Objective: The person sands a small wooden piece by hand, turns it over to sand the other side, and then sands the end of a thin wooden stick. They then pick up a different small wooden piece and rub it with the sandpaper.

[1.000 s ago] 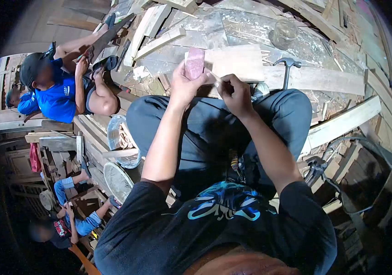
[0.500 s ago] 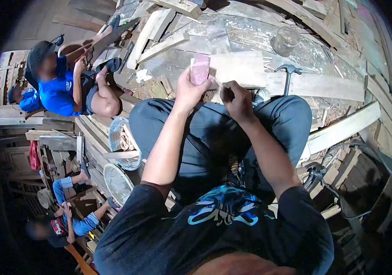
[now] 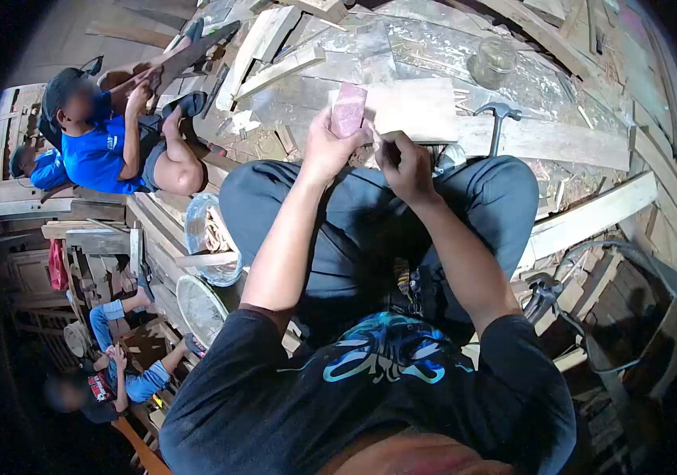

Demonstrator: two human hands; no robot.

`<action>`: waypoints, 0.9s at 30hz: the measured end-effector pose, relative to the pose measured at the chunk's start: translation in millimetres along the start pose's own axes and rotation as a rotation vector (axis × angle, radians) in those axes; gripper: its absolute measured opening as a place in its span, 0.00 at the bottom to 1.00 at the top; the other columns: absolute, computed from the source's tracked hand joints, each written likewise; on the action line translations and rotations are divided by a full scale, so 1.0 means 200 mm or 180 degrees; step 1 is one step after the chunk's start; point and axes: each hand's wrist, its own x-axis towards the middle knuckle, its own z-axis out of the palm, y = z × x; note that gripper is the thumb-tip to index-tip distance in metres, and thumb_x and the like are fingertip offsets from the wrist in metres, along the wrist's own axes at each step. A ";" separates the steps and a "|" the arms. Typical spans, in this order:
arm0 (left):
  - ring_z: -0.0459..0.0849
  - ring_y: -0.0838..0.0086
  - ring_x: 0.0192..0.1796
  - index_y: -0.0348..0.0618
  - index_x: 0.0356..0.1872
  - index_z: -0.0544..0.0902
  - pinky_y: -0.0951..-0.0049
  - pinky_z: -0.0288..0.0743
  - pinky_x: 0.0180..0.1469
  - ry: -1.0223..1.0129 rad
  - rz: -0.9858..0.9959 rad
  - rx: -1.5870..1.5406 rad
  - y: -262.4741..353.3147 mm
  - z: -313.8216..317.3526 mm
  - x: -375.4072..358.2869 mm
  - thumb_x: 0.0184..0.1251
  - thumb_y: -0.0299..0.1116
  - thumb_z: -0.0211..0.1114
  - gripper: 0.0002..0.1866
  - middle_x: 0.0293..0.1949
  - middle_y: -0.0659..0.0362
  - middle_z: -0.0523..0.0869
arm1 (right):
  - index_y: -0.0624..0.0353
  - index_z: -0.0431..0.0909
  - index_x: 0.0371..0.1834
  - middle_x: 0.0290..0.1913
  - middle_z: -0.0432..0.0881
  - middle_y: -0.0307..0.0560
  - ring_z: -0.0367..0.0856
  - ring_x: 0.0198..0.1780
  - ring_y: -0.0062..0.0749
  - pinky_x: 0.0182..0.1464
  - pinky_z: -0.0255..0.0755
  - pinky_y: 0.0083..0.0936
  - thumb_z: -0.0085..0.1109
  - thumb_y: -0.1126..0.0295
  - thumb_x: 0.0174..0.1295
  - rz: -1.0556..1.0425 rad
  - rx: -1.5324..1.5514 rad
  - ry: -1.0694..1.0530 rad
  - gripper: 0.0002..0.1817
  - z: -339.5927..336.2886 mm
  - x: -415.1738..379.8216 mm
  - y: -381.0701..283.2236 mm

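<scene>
Ahead of my lap, my left hand (image 3: 330,150) is closed around a flat pink rectangular piece (image 3: 348,111), its broad face tilted upward. Close on its right is my right hand (image 3: 404,168), fingers curled and pinched together. A thin pale sliver (image 3: 375,138) shows between the two hands, with its right end at my right fingertips; its kind is too small to tell. A pale wooden board (image 3: 413,107) lies just beyond both hands. The claw hammer (image 3: 499,119) rests to the right, its head on the far side and its handle toward my knee.
A glass jar (image 3: 493,62) stands farther off on the scrap-strewn floor. On my left are a clear tub (image 3: 213,273) of wood pieces and a round bucket (image 3: 198,314). People sit at left, one in a blue shirt (image 3: 106,150). Long planks (image 3: 591,218) lie at right.
My right hand has shifted slightly left and up, closer to my left hand. The pink piece stays in my left hand, turned a little.
</scene>
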 end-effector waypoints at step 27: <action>0.80 0.83 0.30 0.38 0.46 0.78 0.82 0.74 0.31 -0.0148 -0.0309 -0.0687 -0.03 0.02 0.01 0.56 0.21 0.70 0.17 0.35 0.62 0.85 | 0.60 0.74 0.40 0.26 0.82 0.54 0.85 0.30 0.52 0.30 0.77 0.38 0.63 0.71 0.59 -0.0100 -0.0032 0.0044 0.09 0.00 -0.01 0.01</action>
